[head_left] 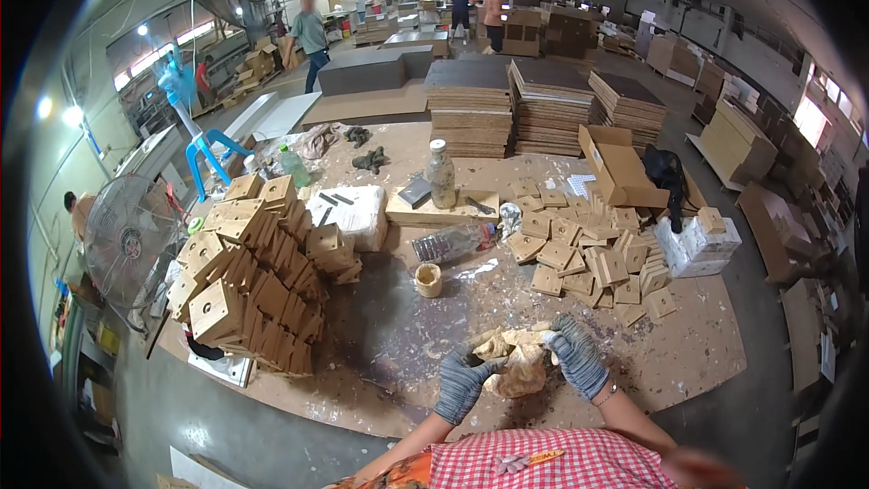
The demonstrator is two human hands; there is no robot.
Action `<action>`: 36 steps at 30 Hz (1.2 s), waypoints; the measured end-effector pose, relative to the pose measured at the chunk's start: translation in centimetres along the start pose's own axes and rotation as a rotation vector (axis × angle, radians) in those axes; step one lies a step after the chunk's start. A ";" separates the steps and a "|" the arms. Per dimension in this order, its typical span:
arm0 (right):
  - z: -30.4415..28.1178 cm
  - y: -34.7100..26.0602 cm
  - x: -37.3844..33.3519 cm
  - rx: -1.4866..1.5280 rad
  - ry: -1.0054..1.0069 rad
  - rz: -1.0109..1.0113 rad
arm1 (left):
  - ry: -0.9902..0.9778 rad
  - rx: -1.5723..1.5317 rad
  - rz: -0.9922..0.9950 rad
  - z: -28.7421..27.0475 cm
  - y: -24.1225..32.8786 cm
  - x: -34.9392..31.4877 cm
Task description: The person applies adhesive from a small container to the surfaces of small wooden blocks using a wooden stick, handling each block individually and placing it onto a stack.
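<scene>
Near the front edge of the table, both my hands wear grey striped knit gloves. My left hand (463, 386) closes on one side of a crumpled cream-yellow rag (520, 373), and my right hand (579, 359) pinches its upper right part. The rag looks stained and hangs bunched between them, just above the tabletop. Ahead of it stands a small tan cup (428, 281) with a dried, crusted rim. A clear plastic bottle (451, 243) lies on its side behind the cup. To the right spreads a loose heap of small wooden blocks (579, 258), each with a hole.
Tall stacks of similar blocks (258, 285) rise at the left, beside a standing fan (131, 240). A glass jar (442, 177) stands on a wooden board. Stacked panels (468, 109) line the far edge. An open cardboard box (618, 167) sits back right. Several people are farther off.
</scene>
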State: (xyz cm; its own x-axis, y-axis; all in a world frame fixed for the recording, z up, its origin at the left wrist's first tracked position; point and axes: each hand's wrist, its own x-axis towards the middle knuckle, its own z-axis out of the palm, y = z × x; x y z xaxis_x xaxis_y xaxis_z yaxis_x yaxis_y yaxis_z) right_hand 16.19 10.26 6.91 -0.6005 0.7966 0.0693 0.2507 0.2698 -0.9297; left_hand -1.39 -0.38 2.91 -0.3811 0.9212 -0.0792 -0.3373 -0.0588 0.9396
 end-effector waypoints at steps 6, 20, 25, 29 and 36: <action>0.5 0.7 0.1 -0.326 0.101 -0.444 | -0.009 0.266 0.013 -0.3 -0.9 0.3; -0.2 0.2 -0.5 -0.117 0.165 -0.063 | -0.090 0.022 -0.089 0.1 0.1 -0.1; 1.4 0.1 -1.5 -0.289 0.192 -0.358 | -0.128 -0.050 -0.103 0.3 0.6 0.0; 2.1 0.7 -2.4 -0.484 0.119 -0.448 | -0.069 -0.065 -0.119 0.2 1.1 -0.3; 1.5 1.0 -1.5 -0.394 0.127 -0.449 | -0.122 0.003 -0.114 0.8 1.5 -0.6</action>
State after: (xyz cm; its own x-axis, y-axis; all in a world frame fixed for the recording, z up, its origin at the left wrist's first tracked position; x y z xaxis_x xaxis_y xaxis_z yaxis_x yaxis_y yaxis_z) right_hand 16.18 8.47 5.32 -0.6235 0.6102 0.4888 0.2707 0.7550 -0.5972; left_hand -1.02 -0.73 4.64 -0.2325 0.9618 -0.1447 -0.3698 0.0502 0.9278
